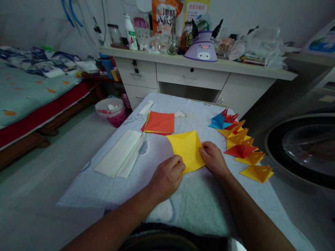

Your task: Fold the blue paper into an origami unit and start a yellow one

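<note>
A square yellow sheet of origami paper [187, 150], with crease lines across it, is held at two edges just over the cloth-covered table. My left hand [169, 176] pinches its lower left edge with curled fingers. On the right edge, my right hand [213, 158] grips the paper between thumb and fingers. Behind the sheet lies a stack of coloured paper squares [159, 122], an orange-red one on top. Along the table's right side runs a row of folded paper pieces, among them a yellow one [258, 172], a red one [242, 150] and a blue one [220, 121].
Left of the paper lie folded white sheets [120, 153] and a narrow white box [146, 108]. A crumpled white scrap [180, 114] sits beside the stack. Beyond the table stands a cluttered desk [172, 60]. A pink bin [112, 111] is on the floor at left, a washing machine [303, 146] at right.
</note>
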### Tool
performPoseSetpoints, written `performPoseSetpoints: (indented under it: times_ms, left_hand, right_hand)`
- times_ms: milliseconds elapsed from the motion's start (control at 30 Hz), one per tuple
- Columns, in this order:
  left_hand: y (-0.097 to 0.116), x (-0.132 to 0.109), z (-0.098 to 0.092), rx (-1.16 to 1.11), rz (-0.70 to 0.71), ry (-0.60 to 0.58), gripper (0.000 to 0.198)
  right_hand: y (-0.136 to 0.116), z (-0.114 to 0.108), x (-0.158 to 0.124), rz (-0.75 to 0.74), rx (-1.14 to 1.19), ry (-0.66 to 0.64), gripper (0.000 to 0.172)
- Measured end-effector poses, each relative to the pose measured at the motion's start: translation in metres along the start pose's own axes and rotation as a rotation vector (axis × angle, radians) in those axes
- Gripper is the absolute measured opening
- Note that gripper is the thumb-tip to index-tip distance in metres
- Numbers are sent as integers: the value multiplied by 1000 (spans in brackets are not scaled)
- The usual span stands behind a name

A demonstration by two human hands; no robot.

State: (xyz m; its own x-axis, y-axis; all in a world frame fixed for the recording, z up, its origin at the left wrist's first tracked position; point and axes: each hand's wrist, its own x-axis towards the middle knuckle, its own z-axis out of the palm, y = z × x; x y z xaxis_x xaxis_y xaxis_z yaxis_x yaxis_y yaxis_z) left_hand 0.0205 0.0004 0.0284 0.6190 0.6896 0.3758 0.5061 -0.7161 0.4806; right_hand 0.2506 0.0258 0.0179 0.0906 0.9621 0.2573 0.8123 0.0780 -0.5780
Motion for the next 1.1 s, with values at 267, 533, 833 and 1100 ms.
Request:
performPoseSetpoints:
  times_ms: [267, 533, 833, 1100]
  left_hand:
    - [-16, -13, -16, -142, -117, 111, 24]
    - [-26, -15, -22, -189, -155, 144, 23]
    - [-28, -15, -23, -297, -186, 196, 17]
    - [-36, -15, -19, -247, -190, 170, 25]
  right_hand:
    - [-3, 2, -6, -15, 207, 26, 19]
    - [-27, -14, -13, -443, -1, -104, 71]
    - [-19, -5, -12, -562, -123, -128, 49]
    - [-23, -12, -10, -614, 18, -131, 27]
